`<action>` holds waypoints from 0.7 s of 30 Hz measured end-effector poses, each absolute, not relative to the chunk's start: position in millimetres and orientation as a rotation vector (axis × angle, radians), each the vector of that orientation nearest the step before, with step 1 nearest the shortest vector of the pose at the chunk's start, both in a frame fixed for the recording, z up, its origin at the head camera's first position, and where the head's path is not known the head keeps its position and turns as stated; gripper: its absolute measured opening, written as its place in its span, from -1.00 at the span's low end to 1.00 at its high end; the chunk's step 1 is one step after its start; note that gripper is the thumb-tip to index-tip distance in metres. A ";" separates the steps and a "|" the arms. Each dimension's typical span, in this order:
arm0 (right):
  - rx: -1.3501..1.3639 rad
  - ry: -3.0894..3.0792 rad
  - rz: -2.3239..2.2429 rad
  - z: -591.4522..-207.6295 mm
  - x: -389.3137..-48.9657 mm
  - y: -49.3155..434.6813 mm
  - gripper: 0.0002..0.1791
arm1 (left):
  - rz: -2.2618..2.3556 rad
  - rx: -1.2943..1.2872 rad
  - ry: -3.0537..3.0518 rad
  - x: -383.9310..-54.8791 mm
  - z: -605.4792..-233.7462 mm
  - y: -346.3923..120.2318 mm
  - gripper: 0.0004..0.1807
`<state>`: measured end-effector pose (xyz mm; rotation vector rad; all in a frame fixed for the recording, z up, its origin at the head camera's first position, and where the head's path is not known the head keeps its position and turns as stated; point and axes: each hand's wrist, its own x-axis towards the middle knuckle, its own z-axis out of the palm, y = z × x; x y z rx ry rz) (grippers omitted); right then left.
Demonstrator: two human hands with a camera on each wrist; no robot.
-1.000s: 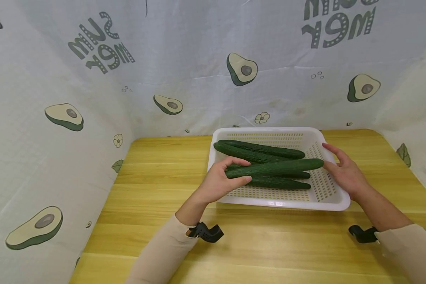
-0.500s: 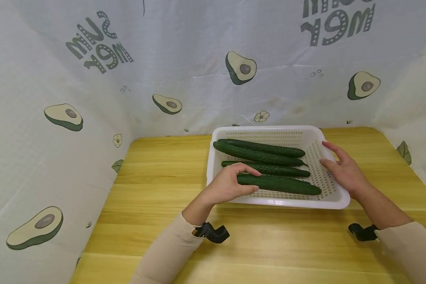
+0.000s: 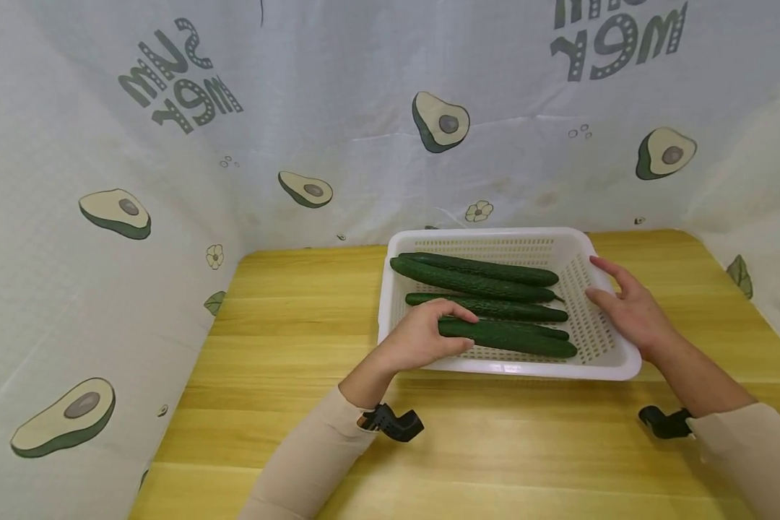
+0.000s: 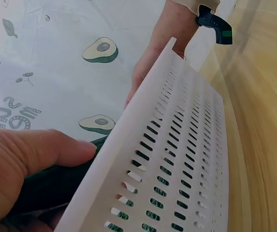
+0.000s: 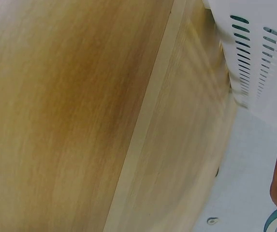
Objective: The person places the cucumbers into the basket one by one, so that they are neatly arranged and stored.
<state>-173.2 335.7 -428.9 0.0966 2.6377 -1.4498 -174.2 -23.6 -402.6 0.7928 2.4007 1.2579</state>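
Observation:
A white slotted basket (image 3: 617, 365) stands on the wooden table and holds several dark green cucumbers. My left hand (image 3: 422, 338) grips the left end of the nearest cucumber (image 3: 513, 339), which lies low in the basket along its front wall. In the left wrist view the thumb presses that cucumber (image 4: 51, 186) just behind the basket's wall (image 4: 177, 159). My right hand (image 3: 627, 307) rests with straight fingers on the basket's right rim. The other cucumbers (image 3: 474, 278) lie side by side farther back.
The wooden table (image 3: 286, 339) is walled on three sides by a white cloth printed with avocados (image 3: 338, 108). The right wrist view shows the table top (image 5: 80, 116) and a corner of the basket (image 5: 259, 58).
My left hand has brought the cucumber from above the others down to the front of the basket. The right hand has stayed on the rim.

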 end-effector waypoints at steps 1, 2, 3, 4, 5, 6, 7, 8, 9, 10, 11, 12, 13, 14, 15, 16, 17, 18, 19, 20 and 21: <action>0.096 2.640 -1.448 -428.8 -173.3 336.1 -0.24 | 1.253 0.799 2.407 -175.4 -402.8 -23.1 -0.63; 0.099 2.641 -1.448 -428.7 -173.4 336.4 -0.24 | 1.247 0.800 2.412 -176.5 -402.6 -22.9 -0.62; 0.096 2.641 -1.450 -428.6 -173.3 336.5 -0.25 | 1.230 0.803 2.429 -177.1 -401.8 -23.0 -0.60; 0.097 2.641 -1.448 -428.7 -173.3 336.6 -0.25 | 1.203 0.809 2.457 -178.1 -401.6 -23.2 -0.57; 0.098 2.639 -1.448 -428.7 -173.4 336.4 -0.25 | 1.188 0.807 2.473 -178.9 -401.2 -24.1 -0.53; 0.098 2.635 -1.449 -428.4 -173.4 336.2 -0.25 | 1.169 0.809 2.495 -179.5 -400.3 -25.2 -0.50; 0.096 2.633 -1.447 -428.3 -173.4 335.9 -0.25 | 1.155 0.807 2.519 -179.9 -398.7 -26.9 -0.46; 0.094 2.631 -1.445 -428.2 -173.7 335.3 -0.25 | 1.148 0.799 2.542 -180.2 -396.9 -29.1 -0.43; 0.093 2.626 -1.443 -428.1 -173.9 334.8 -0.25 | 1.148 0.791 2.565 -180.9 -395.6 -31.6 -0.42; 0.094 2.621 -1.443 -428.1 -174.1 334.5 -0.25 | 1.163 0.785 2.580 -181.6 -394.0 -34.2 -0.41; 0.094 2.616 -1.445 -428.1 -174.2 334.2 -0.25 | 1.192 0.779 2.583 -182.3 -391.9 -37.1 -0.42; 0.094 2.615 -1.444 -428.2 -174.1 334.2 -0.24 | 1.216 0.778 2.590 -182.9 -389.4 -40.1 -0.43; 0.093 2.614 -1.446 -428.5 -174.0 334.2 -0.24 | 1.250 0.779 2.589 -184.0 -387.4 -43.4 -0.44; 0.094 2.613 -1.449 -428.8 -173.8 334.2 -0.24 | 1.282 0.782 2.586 -185.3 -386.0 -46.7 -0.45; 0.094 2.612 -1.451 -429.1 -173.5 334.4 -0.24 | 1.308 0.787 2.585 -186.7 -384.5 -50.1 -0.46; 0.094 2.615 -1.450 -429.5 -173.2 334.6 -0.24 | 1.321 0.794 2.592 -187.9 -382.9 -53.3 -0.47; 0.094 2.622 -1.445 -429.9 -172.8 334.8 -0.24 | 1.324 0.797 2.605 -189.5 -381.8 -56.8 -0.48; 0.099 2.629 -1.436 -430.2 -172.4 334.9 -0.24 | 1.322 0.801 2.622 -190.9 -380.9 -60.5 -0.48; 0.103 2.637 -1.423 -430.6 -172.1 334.9 -0.24 | 1.320 0.804 2.640 -192.5 -380.8 -64.3 -0.48; 0.106 2.643 -1.412 -430.9 -171.8 334.9 -0.23 | 1.305 0.804 2.667 -194.1 -380.7 -68.1 -0.49; 0.112 2.648 -1.402 -431.0 -171.5 334.7 -0.23 | 1.292 0.802 2.697 -195.7 -381.0 -72.3 -0.50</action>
